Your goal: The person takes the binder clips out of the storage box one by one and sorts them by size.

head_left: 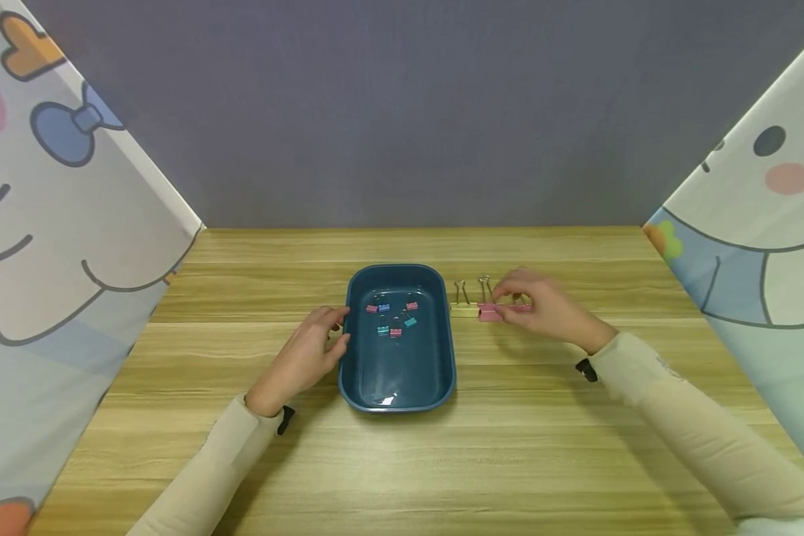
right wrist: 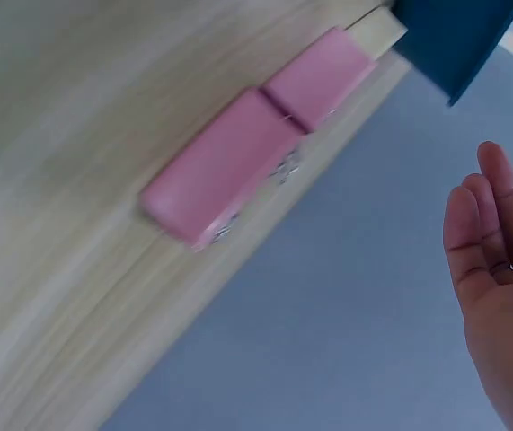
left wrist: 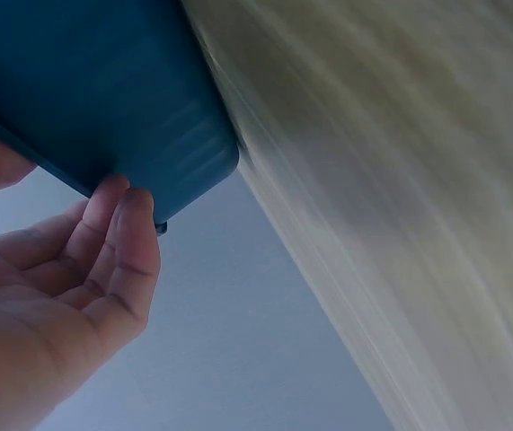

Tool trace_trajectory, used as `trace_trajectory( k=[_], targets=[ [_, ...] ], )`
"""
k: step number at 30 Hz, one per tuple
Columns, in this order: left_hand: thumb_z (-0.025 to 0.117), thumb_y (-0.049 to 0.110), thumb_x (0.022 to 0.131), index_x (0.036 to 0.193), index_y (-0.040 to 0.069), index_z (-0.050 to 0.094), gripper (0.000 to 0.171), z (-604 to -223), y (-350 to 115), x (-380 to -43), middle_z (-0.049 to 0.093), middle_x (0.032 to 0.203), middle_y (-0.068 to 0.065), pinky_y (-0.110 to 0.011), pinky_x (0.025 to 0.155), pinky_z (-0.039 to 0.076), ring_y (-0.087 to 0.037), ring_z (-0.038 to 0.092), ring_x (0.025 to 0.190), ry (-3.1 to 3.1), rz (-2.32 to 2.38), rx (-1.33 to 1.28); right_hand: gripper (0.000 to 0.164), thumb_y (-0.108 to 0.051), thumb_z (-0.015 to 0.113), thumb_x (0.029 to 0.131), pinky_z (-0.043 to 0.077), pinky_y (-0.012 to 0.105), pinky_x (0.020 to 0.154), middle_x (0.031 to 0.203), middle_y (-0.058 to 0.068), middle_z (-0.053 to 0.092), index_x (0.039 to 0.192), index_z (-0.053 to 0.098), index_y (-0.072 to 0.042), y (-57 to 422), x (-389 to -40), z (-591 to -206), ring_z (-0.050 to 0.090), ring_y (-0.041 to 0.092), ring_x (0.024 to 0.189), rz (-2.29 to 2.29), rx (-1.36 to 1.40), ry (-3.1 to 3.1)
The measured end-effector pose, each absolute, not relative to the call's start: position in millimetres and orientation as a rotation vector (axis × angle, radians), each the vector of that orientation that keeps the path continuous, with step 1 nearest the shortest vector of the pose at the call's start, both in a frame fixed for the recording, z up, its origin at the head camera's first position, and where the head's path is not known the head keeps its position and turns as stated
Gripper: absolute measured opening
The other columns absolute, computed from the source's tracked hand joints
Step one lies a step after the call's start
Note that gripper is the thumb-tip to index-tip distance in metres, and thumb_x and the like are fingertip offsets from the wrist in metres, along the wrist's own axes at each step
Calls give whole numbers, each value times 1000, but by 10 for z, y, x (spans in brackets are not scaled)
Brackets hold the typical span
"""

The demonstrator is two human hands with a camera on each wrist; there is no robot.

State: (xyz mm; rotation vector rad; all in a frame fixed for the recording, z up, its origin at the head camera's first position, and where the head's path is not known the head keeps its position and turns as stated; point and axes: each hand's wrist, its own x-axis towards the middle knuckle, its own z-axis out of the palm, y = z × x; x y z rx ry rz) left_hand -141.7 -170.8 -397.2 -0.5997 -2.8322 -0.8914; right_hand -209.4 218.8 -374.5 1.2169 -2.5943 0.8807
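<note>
My left hand (head_left: 304,350) is at the left side of a dark blue tray (head_left: 398,380), fingertips touching its outer wall just under the rim. In the left wrist view, the bent fingers (left wrist: 135,233) meet that wall. Inside the tray lie several small binder clips (head_left: 395,332) in pink, blue and teal. To its right, a yellow binder clip (head_left: 464,311) and two larger pink binder clips (right wrist: 225,166) stand in a row, wire handles up. My right hand (head_left: 539,301) hovers over the pink clips, thumb and forefinger apart; its other fingers (right wrist: 463,224) hang loosely bent.
The wood-grain table (head_left: 536,454) runs back to a plain grey panel (head_left: 402,112). Cartoon-printed cloths (head_left: 74,223) hang at both sides. The yellow clip stands close against the tray's right rim.
</note>
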Motion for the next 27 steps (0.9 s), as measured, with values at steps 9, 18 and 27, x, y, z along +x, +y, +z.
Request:
trace_trajectory(
  k=[9, 18, 27],
  targets=[
    [63, 8, 89, 128, -7, 52, 43, -3967, -1700, -1411, 57, 106, -13, -35, 72, 48, -25, 54, 95, -2822, -872, -603, 18, -10, 70, 85, 47, 37, 69, 99, -3, 61, 101, 67, -16, 1907, -2085, -3687, 52, 15, 84, 963, 1271, -2595],
    [63, 9, 89, 127, -7, 52, 43, -3977, -1687, -1415, 57, 105, -12, -36, 75, 49, -24, 53, 94, -2827, -865, -598, 22, -11, 71, 84, 49, 40, 70, 104, -3, 61, 106, 67, -14, 1721, -2101, -3694, 54, 18, 85, 999, 1317, -2610],
    [63, 9, 90, 128, -6, 52, 43, -3972, -1698, -1416, 56, 106, -12, -35, 76, 49, -24, 53, 94, -2837, -868, -588, 21, -12, 70, 85, 47, 33, 63, 98, 0, 61, 105, 67, -8, 1560, -2108, -3741, 54, 21, 86, 951, 1369, -2590]
  ],
)
